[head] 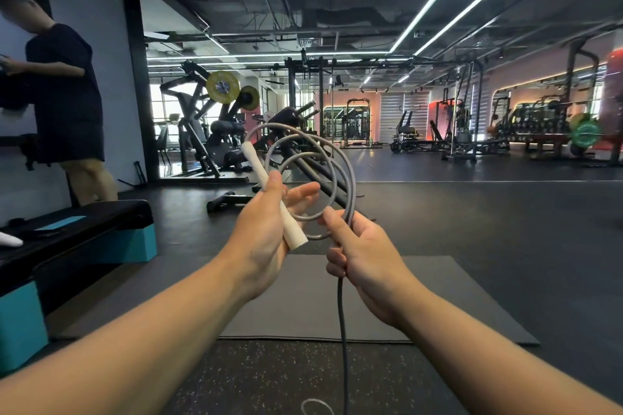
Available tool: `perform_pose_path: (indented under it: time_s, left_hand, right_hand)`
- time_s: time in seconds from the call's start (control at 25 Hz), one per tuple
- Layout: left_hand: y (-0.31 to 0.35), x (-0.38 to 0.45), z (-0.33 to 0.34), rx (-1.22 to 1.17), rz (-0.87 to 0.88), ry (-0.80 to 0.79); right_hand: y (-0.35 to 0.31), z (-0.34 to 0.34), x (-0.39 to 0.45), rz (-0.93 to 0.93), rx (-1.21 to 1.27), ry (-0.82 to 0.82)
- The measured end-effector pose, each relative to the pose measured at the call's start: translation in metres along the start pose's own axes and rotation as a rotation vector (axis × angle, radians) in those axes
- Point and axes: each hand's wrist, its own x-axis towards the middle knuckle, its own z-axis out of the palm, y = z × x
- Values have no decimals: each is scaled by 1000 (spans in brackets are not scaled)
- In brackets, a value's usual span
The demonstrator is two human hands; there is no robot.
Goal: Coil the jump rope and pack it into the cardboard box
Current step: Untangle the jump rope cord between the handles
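Observation:
A grey jump rope (340, 168) with a white handle (273, 195) is held up in front of me in several loops. My left hand (266, 239) grips the white handle, thumb on top, fingers partly spread under the loops. My right hand (360, 256) is closed around the rope at the bottom of the loops. From that fist the loose rope tail (343, 340) hangs straight down to the floor, where it curls at the bottom edge of the frame. No cardboard box is in view.
A dark grey exercise mat (455, 296) lies on the speckled floor below my hands. A black and teal step bench (77, 239) stands at the left, with a person (64, 94) behind it. Gym machines and weight racks fill the background.

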Motion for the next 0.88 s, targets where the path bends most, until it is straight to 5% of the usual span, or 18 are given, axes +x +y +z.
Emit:
perform_pose_path:
  time_s: [0.36, 0.48, 0.64, 0.88]
  left_hand:
    - [-30, -21, 8, -2, 50, 120]
    - [-26, -20, 15, -62, -42, 205]
    - [-31, -20, 20, -57, -114, 213]
    - [-27, -23, 19, -48, -176, 134]
  right_hand:
    - [4, 26, -8, 127, 329, 140]
    - [2, 26, -13, 107, 376, 30]
    - [4, 21, -22, 1, 160, -69]
    - [8, 10, -17, -172, -93, 40]
